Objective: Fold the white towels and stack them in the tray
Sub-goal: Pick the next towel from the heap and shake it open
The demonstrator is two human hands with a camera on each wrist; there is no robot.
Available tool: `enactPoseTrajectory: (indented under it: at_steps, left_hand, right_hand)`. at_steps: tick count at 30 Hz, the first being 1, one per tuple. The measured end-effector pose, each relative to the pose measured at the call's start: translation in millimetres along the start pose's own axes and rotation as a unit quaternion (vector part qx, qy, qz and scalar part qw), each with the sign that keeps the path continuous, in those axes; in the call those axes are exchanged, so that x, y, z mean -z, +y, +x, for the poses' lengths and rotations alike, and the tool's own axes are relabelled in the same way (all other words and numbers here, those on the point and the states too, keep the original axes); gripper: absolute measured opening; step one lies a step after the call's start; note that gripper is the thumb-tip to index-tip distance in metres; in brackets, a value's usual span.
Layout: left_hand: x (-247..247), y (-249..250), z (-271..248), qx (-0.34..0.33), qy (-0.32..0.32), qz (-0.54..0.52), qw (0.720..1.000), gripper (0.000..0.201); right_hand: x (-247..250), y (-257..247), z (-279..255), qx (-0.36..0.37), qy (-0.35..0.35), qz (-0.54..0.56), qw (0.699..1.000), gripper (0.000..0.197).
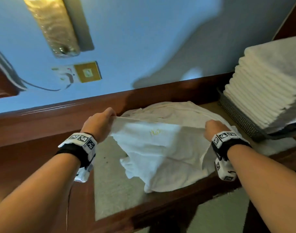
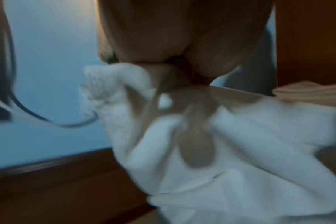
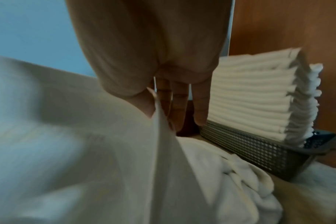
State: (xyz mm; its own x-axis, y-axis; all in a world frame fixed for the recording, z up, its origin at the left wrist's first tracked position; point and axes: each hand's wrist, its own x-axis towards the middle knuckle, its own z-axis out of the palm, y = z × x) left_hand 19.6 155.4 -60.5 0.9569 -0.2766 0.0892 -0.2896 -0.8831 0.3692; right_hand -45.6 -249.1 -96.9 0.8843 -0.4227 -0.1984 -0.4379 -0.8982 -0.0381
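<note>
A white towel (image 1: pixel 160 148) is held up above the bench (image 1: pixel 113 190) by its top edge. One corner is pinched by the left hand (image 1: pixel 100 121), whose grip is closed on the cloth, and the other corner by the right hand (image 1: pixel 214 128) in the same way. Unfolded towels (image 1: pixel 169 110) lie behind it. Folded towels (image 1: pixel 265 84) are stacked in the mesh tray (image 1: pixel 238 118) at the right.

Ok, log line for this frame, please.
phase: spreading towel to fold | left hand: pinches top edge | right hand: pinches top edge | tray: tall folded stack | loose pile behind towel
</note>
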Motion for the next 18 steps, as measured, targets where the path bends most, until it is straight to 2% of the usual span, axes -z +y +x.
enactPoseTrajectory:
  at_steps: [2, 4, 7, 10, 11, 12, 13, 15, 16, 17, 18]
  left_hand:
    - [32.9, -39.8, -44.7, -0.002, 0.015, 0.037, 0.999, 0.014]
    - [65.2, -79.2, -86.7, 0.034, 0.058, 0.024, 0.997, 0.014]
    - [117.6, -129.8, -145.0, 0.133, 0.117, 0.010, 0.984, 0.013]
    - [154.1, -164.1, -188.3, 0.240, 0.152, 0.025, 0.958, 0.016]
    - [158.0, -168.2, -196.5, 0.255, 0.165, 0.026, 0.952, 0.018]
    - [158.0, -167.3, -201.8, 0.244, 0.175, 0.016, 0.954, 0.026]
    - [154.9, -158.9, -206.3, 0.205, 0.176, -0.007, 0.963, 0.040]
    - [139.9, -130.9, -212.2, 0.089, 0.120, -0.093, 0.984, 0.067]
    - [129.0, -116.5, -213.3, 0.032, 0.069, -0.136, 0.988, 0.068]
    - [119.3, -102.8, -216.1, -0.006, 0.033, -0.164, 0.986, 0.053]
    - [110.5, -97.4, -217.6, -0.016, 0.027, -0.182, 0.983, 0.031]
  right_hand:
    - [8.6, -30.1, -30.3, 0.015, 0.029, 0.002, 0.999, 0.014]
    - [17.5, -61.3, -58.2, 0.032, 0.049, 0.020, 0.998, 0.016]
    - [38.2, -111.5, -98.0, 0.054, 0.062, 0.092, 0.992, 0.015]
    - [65.5, -178.9, -146.3, 0.137, 0.104, 0.160, 0.972, 0.018]
    - [74.1, -204.3, -166.1, 0.178, 0.114, 0.178, 0.961, 0.020]
    - [81.6, -229.7, -186.6, 0.228, 0.114, 0.184, 0.949, 0.022]
    - [88.3, -254.0, -208.5, 0.287, 0.103, 0.171, 0.937, 0.023]
    - [95.6, -297.5, -249.4, 0.408, 0.070, 0.096, 0.905, 0.022]
    - [97.3, -314.8, -267.3, 0.454, 0.061, 0.048, 0.888, 0.022]
    - [98.0, -327.9, -282.6, 0.488, 0.062, 0.007, 0.871, 0.021]
    - [97.3, -336.6, -292.8, 0.506, 0.070, -0.024, 0.859, 0.018]
